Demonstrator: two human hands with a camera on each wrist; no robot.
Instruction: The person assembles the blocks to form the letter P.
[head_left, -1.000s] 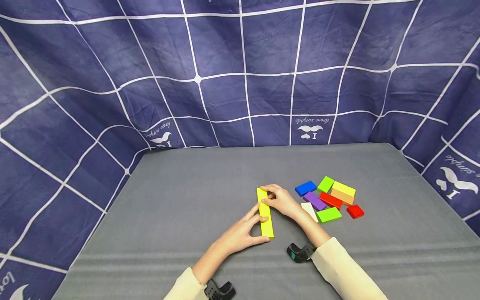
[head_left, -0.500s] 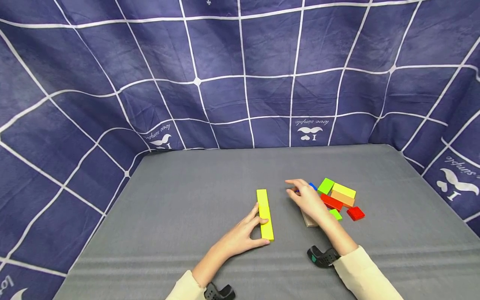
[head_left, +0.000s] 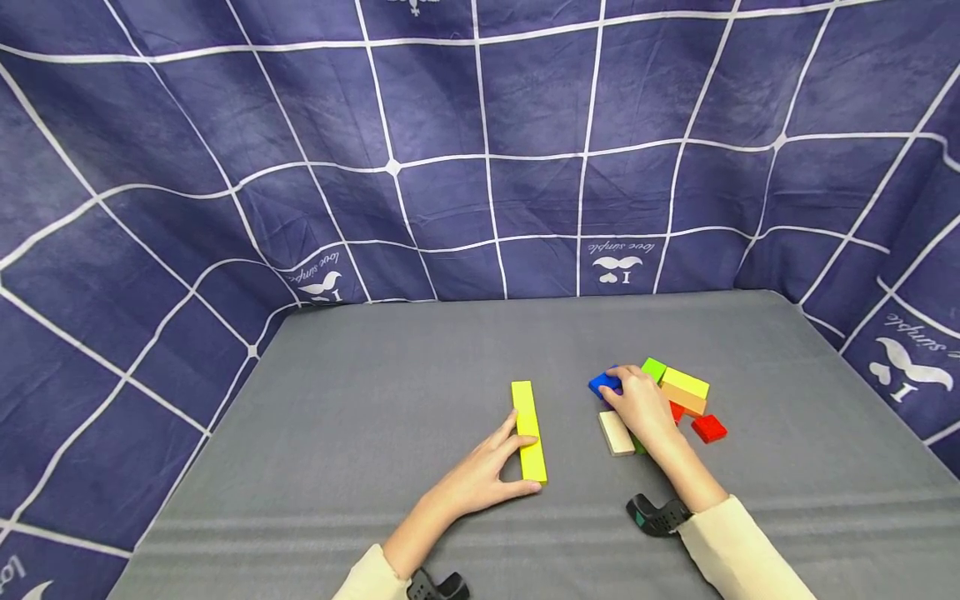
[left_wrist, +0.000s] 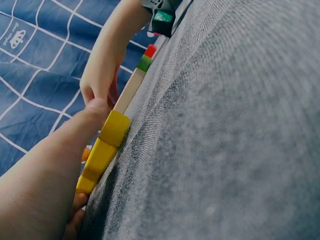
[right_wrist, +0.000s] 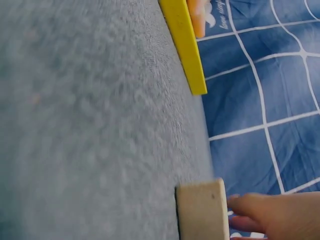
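While the left hand (head_left: 480,479) rests with straight, relaxed fingers against the near end of the long yellow block (head_left: 528,431), which lies flat on the grey bench (head_left: 375,433), the right hand (head_left: 641,404) sits on the pile of coloured blocks to the right, its fingertips on the blue block (head_left: 602,383); whether it grips that block cannot be told. A beige block (head_left: 617,432) lies just beside that hand, and a red block (head_left: 708,428) sits at the pile's right edge.
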